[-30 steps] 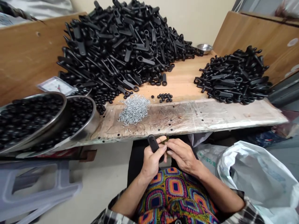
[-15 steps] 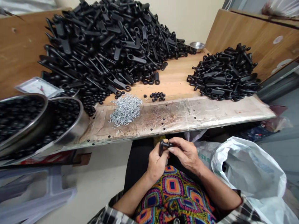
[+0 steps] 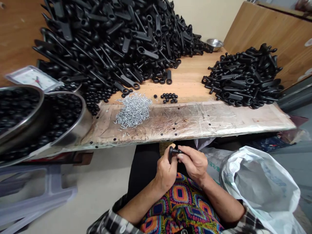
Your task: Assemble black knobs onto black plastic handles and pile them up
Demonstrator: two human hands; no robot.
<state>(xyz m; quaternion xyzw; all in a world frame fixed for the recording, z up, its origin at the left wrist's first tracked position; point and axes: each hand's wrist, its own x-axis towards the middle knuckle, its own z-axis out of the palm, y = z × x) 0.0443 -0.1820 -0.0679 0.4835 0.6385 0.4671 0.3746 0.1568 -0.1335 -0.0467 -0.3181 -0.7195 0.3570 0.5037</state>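
Both my hands meet over my lap, just below the workbench edge (image 3: 185, 128). My left hand (image 3: 166, 169) is closed around a black plastic handle piece (image 3: 171, 153), held upright. My right hand (image 3: 193, 162) pinches a small black knob against the side of that piece with thumb and fingers. On the bench above lie a heap of small silver pins (image 3: 134, 110) and a little cluster of black round caps (image 3: 169, 97). A huge pile of black handle pieces (image 3: 109, 42) rises at the back left, and a smaller pile (image 3: 243, 78) sits at the right.
Two steel bowls (image 3: 73, 130) full of black caps stand at the left, with a small scale dial (image 3: 30, 78) behind them. A small steel bowl (image 3: 214, 44) sits at the back. A white plastic bag (image 3: 258, 185) lies by my right knee, a grey plastic stool (image 3: 36, 195) at lower left.
The handle piece has been turned upright in my left hand, and my right hand has brought the small knob against its side. My view has shifted slightly.
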